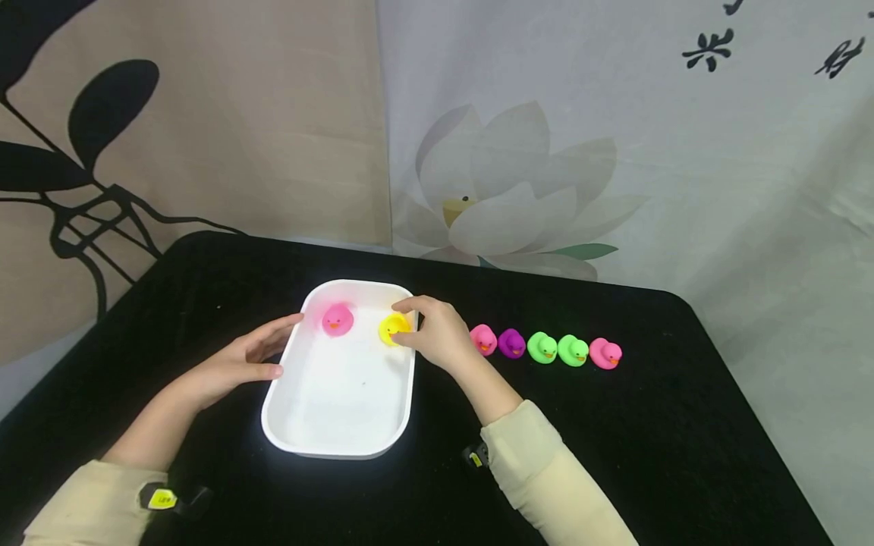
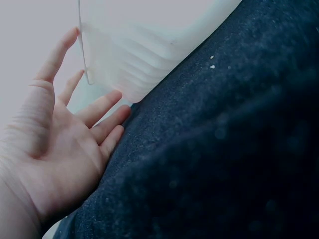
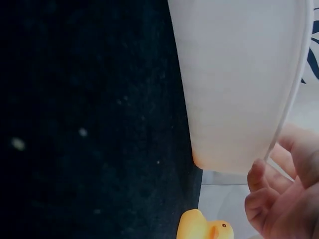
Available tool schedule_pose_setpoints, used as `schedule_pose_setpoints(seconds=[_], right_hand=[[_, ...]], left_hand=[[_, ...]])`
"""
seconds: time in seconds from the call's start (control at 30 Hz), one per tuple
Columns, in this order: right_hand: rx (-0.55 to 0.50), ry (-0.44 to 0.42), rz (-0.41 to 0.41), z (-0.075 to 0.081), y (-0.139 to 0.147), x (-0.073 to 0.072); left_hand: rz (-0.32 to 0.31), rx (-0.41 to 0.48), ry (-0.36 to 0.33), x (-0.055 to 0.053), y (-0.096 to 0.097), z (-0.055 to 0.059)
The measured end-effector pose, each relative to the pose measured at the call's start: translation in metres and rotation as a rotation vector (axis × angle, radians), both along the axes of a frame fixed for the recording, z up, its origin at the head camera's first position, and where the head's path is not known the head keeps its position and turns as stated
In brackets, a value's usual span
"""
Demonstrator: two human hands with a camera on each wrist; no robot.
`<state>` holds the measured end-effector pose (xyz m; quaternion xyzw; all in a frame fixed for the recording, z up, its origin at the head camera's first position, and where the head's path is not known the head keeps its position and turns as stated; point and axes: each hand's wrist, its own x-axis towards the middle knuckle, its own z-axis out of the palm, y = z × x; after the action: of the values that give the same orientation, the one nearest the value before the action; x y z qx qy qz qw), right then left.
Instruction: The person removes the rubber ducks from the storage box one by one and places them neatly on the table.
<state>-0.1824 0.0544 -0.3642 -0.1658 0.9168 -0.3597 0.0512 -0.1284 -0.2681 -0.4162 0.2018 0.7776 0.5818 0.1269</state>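
Observation:
A white rectangular tub [image 1: 341, 394] sits on the black-covered table, a pink rubber duck [image 1: 337, 319] at its far left inside. My right hand [image 1: 437, 330] reaches over the tub's right rim and pinches a yellow rubber duck [image 1: 394, 330] between thumb and forefinger. In the right wrist view, the curled other fingers [image 3: 257, 174] are close to the rim. My left hand [image 1: 239, 364] is at the tub's left side, fingers mostly straight, with thumb and fingertips near or touching the rim. The left wrist view shows its open palm [image 2: 70, 134].
To the right stands a row of rubber ducks: pink [image 1: 484, 340], purple [image 1: 511, 343], two green [image 1: 542, 347] and another pink [image 1: 605, 353]. The right wrist view shows a yellow-orange duck [image 3: 193, 226] outside the tub. A printed curtain [image 1: 532, 174] hangs behind the table.

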Motion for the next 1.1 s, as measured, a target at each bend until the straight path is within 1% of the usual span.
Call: schedule_pose_setpoints(seconds=[0.1, 0.3, 0.6, 0.83, 0.93, 1.1], right_hand=[[0.030, -0.008, -0.001, -0.001, -0.003, -0.005], [0.082, -0.037, -0.015, 0.000, -0.007, -0.010], [0.193, -0.041, -0.009, 0.000, -0.014, -0.015], [0.293, -0.022, 0.011, 0.003, -0.020, -0.020], [0.301, -0.033, 0.016, 0.003, -0.021, -0.021], [0.280, -0.057, 0.002, 0.001, -0.021, -0.021]], left_hand=[[0.001, -0.001, 0.000, 0.000, -0.001, -0.001], [-0.001, 0.002, 0.000, -0.001, -0.001, -0.002], [-0.008, 0.008, -0.004, -0.001, -0.001, -0.001], [-0.009, 0.008, -0.002, 0.000, 0.000, 0.000], [-0.002, 0.007, -0.002, 0.000, 0.000, 0.000], [-0.003, 0.006, -0.007, 0.000, 0.000, 0.000]])
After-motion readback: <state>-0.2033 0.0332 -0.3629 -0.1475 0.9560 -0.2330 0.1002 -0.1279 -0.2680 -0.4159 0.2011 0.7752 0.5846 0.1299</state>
